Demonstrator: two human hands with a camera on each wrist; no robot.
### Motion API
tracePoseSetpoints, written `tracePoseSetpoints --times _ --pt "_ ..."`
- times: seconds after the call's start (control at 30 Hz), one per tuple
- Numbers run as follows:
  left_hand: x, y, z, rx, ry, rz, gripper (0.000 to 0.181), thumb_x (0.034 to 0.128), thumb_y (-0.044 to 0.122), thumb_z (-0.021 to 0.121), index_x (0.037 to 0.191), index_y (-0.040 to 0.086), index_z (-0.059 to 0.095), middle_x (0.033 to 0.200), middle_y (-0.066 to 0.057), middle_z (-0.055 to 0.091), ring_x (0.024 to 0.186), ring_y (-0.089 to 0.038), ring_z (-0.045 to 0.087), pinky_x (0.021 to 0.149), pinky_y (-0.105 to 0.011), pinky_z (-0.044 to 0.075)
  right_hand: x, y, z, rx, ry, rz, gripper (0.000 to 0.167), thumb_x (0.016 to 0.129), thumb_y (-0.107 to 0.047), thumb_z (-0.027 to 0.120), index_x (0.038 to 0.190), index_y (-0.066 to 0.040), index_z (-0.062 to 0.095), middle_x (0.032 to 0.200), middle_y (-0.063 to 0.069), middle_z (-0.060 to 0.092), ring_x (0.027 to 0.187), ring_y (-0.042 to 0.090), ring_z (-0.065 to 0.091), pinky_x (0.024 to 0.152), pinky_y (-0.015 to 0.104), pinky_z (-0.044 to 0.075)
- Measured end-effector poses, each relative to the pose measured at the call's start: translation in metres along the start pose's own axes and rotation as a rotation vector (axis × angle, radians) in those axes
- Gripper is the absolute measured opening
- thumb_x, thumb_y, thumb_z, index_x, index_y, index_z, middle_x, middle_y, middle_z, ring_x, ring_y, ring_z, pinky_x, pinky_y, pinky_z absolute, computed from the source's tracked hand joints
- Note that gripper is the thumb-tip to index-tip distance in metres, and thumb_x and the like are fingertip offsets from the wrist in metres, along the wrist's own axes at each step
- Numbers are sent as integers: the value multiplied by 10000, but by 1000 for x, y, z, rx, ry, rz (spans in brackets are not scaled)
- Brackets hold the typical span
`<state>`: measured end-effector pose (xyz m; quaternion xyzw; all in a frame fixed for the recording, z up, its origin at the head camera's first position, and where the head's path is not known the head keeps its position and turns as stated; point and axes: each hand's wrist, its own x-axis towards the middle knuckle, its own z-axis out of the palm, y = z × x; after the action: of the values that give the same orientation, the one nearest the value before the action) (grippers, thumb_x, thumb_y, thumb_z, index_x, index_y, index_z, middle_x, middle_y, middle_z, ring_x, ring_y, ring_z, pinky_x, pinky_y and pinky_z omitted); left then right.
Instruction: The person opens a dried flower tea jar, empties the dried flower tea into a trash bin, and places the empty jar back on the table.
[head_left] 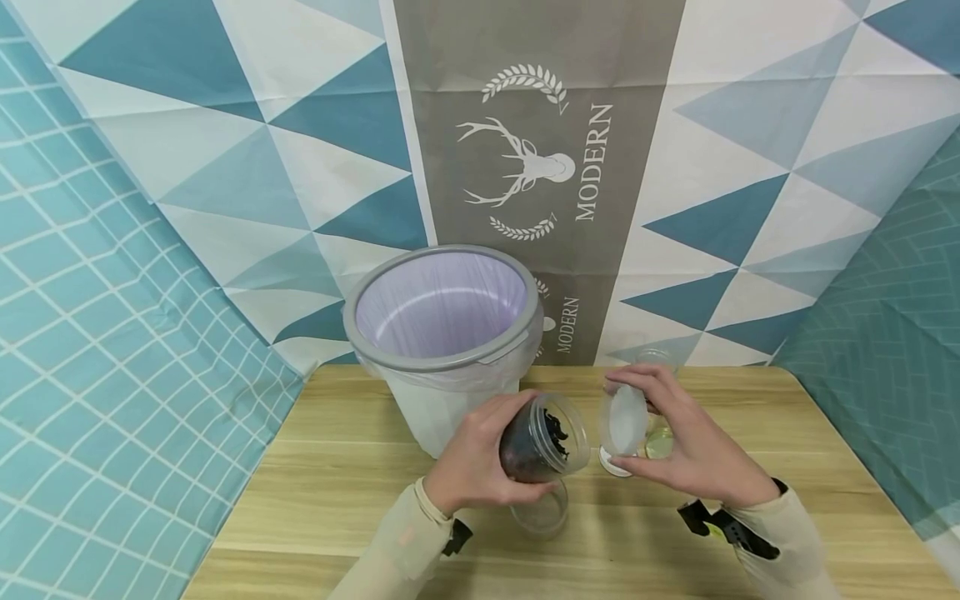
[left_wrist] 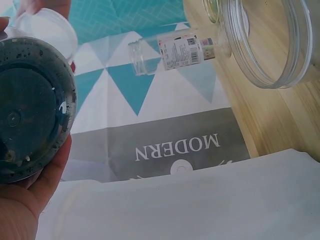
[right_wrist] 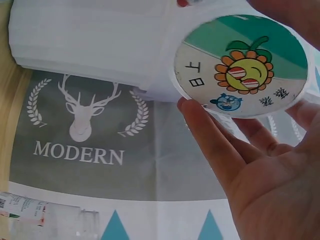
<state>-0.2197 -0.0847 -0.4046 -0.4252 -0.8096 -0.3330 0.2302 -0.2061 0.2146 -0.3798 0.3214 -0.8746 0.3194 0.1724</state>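
Note:
My left hand [head_left: 476, 457] grips a clear plastic jar [head_left: 525, 446] with dark, shrivelled pieces inside. The jar is tilted, its open mouth turned right toward the other hand. In the left wrist view the jar's base [left_wrist: 27, 112] looks dark, with droplets or specks on it. My right hand [head_left: 693, 437] holds a round lid [head_left: 627, 421] by its rim, apart from the jar mouth. A sunflower-face sticker [right_wrist: 245, 75] covers the lid's outer side; its translucent inner side faces the jar. Beneath the left hand, an open clear jar [head_left: 542, 518] stands on the table.
A grey-rimmed bin [head_left: 450, 363] with a pale liner stands at the back, left of centre. A labelled clear bottle [left_wrist: 180, 51] stands at the back right. Near it, partly behind the right hand, are a yellowish-green round item [head_left: 660, 443] and a white disc [head_left: 617, 468].

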Motion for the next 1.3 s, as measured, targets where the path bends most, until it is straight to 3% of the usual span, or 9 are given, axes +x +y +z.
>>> tracePoseSetpoints --times 0.3,0.47,0.67,0.9,1.3 --pt "-1 -2 -1 6 20 6 1045 549 408 978 1429 62 532 1301 -67 691 1175 -194 674 1012 -312 553 2 13 12 -10 -21 44 992 649 -210 991 1509 -273 499 1426 8 427 1196 201 538 859 394 578" --pt "-2 -2 -2 -4 27 1 1037 548 402 979 1425 70 537 1284 -61 698 1152 -184 679 994 -304 559 2 22 21 -3 -15 40 1008 623 -151 994 1500 -269 511 1410 20 432 1204 238 534 852 411 575" --pt "-2 -2 -3 -18 30 -9 1030 552 388 979 1430 79 536 1289 -54 696 1146 -179 677 986 -306 561 4 31 31 16 4 52 1012 574 -65 1000 1465 -239 554 1393 81 428 1221 327 524 835 511 573" --pt "-3 -3 -4 -11 36 -16 1029 561 389 978 1438 78 536 1263 -49 706 1116 -172 680 959 -301 569 5 45 47 17 -8 124 918 674 -184 983 1485 -203 552 1394 69 456 1202 304 552 910 549 547" --pt "-3 -3 -5 -16 36 -16 1038 558 381 975 1441 61 531 1260 -58 705 1119 -181 678 964 -304 570 2 61 61 6 -41 151 845 746 -229 943 1490 -150 549 1374 109 508 1185 341 573 895 551 545"
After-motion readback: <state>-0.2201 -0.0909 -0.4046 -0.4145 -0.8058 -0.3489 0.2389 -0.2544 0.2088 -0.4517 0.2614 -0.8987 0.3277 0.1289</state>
